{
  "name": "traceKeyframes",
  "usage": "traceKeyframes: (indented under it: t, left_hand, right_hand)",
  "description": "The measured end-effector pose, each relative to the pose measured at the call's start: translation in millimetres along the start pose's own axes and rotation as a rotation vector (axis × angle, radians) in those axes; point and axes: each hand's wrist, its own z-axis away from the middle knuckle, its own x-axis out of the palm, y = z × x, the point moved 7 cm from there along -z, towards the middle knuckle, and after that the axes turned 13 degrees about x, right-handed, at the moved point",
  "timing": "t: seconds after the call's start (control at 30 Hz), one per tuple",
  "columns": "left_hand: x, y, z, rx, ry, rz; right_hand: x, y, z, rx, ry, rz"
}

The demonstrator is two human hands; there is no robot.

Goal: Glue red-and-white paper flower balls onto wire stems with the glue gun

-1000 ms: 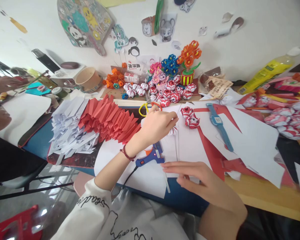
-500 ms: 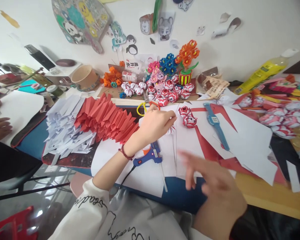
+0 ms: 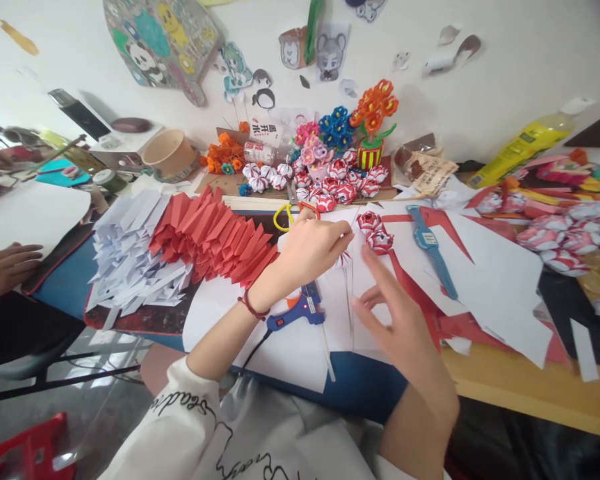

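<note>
My left hand [image 3: 320,240] reaches over the middle of the table, fingers closed in a pinch. Under its fingertips shows part of a red-and-white paper flower [image 3: 343,259], mostly hidden by the hand. My right hand [image 3: 395,307] is raised to the right of it with fingers apart and nothing in them. A thin wire [image 3: 349,307] runs down the white paper between the hands. A blue glue gun [image 3: 300,312] with its small red light lit lies below my left wrist. Two finished paper flowers [image 3: 380,241] sit just beyond my right fingertips.
Stacks of folded white strips [image 3: 130,247] and red strips [image 3: 210,233] lie to the left. Scissors [image 3: 285,215] stand behind my left hand. A blue watch [image 3: 433,248] rests on paper at right. Another person's hand [image 3: 13,267] lies on white paper [image 3: 30,210] at far left.
My right hand has moved up and left, closer to my left hand. My left hand stays in place. At far left, the other person's hand has shifted right.
</note>
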Motion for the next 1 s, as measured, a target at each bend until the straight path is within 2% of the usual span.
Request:
traceKeyframes:
  t: [0.03,0.07,0.1,0.13,0.2,0.23,0.27,0.3,0.33,0.4,0.43,0.47,0.5,0.53,0.57,0.6,0.67,0.7,0.73,0.77,0.8,0.87,0.9,0.93,0.97,1.0]
  left_hand:
    - [0.1,1,0,0.000,-0.002,-0.001]
    - [0.2,1,-1,-0.001,-0.006,-0.002]
    - [0.1,2,-1,-0.003,-0.009,-0.002]
    - [0.1,3,-1,-0.003,-0.016,-0.003]
    - [-0.4,4,-2,0.000,-0.025,-0.010]
    - [-0.8,5,-2,0.005,-0.027,-0.013]
    - [-1.0,6,-1,0.010,-0.028,-0.014]
    - [-1.3,6,-1,0.015,-0.028,-0.013]
    - [-1.6,7,-1,0.019,-0.026,-0.010]
    - [-2.3,7,0,0.020,-0.016,-0.007]
    - [-2.5,7,1,0.018,-0.011,-0.009]
    - [-2.6,6,1,0.016,-0.008,-0.012]
    - [-2.3,6,1,0.014,-0.008,-0.014]
    - [-1.8,6,2,0.013,-0.012,-0.015]
    - [-1.3,5,2,0.012,-0.015,-0.015]
    - [-0.8,5,2,0.012,-0.017,-0.013]
    - [-0.3,5,1,0.006,-0.018,-0.007]
    - [-0.3,5,1,0.002,-0.016,-0.006]
    - [-0.4,5,1,0.000,-0.016,-0.005]
    - [-0.4,5,1,-0.001,-0.017,-0.005]
    - [-0.5,6,1,0.000,-0.017,-0.006]
    - [-1.0,6,1,0.008,-0.010,-0.008]
    - [-1.2,7,1,0.011,-0.007,-0.009]
    - [-1.2,7,1,0.013,-0.005,-0.010]
    - [-1.1,6,1,0.014,-0.005,-0.011]
    - [-0.7,6,1,0.014,-0.006,-0.011]
  right_hand:
    - [-3,6,-4,0.069,0.113,0.104]
    - [-2,10,-7,0.117,0.132,0.186]
    - [4,13,-8,0.133,0.061,0.228]
    - [13,13,-7,0.113,-0.091,0.220]
    - [35,4,8,-0.037,-0.503,0.061]
    - [39,-4,17,-0.127,-0.654,-0.054]
    - [39,-10,22,-0.190,-0.712,-0.162]
    - [34,-13,20,-0.212,-0.660,-0.247]
    - [26,-11,12,-0.188,-0.513,-0.300]
    - [6,3,-3,-0.046,-0.119,-0.276]
    - [0,10,-7,0.034,0.024,-0.208]
    - [-4,16,-9,0.104,0.093,-0.122]
    - [-2,21,-9,0.154,0.079,-0.033]
    - [3,24,-8,0.179,-0.011,0.038]
    - [11,25,-5,0.167,-0.159,0.074]
    - [20,22,1,0.106,-0.344,0.062]
    - [35,8,22,-0.115,-0.708,-0.085]
    - [36,0,30,-0.228,-0.810,-0.200]
    - [33,-5,33,-0.297,-0.819,-0.313]
    - [28,-6,29,-0.304,-0.725,-0.399]
    - [21,-1,21,-0.246,-0.546,-0.433]
    - [5,16,9,-0.027,-0.117,-0.304]
    - [-2,23,9,0.082,0.030,-0.172]
    - [-4,26,11,0.162,0.084,-0.037]
    - [-1,25,14,0.198,0.041,0.070]
    - [5,22,18,0.190,-0.087,0.136]
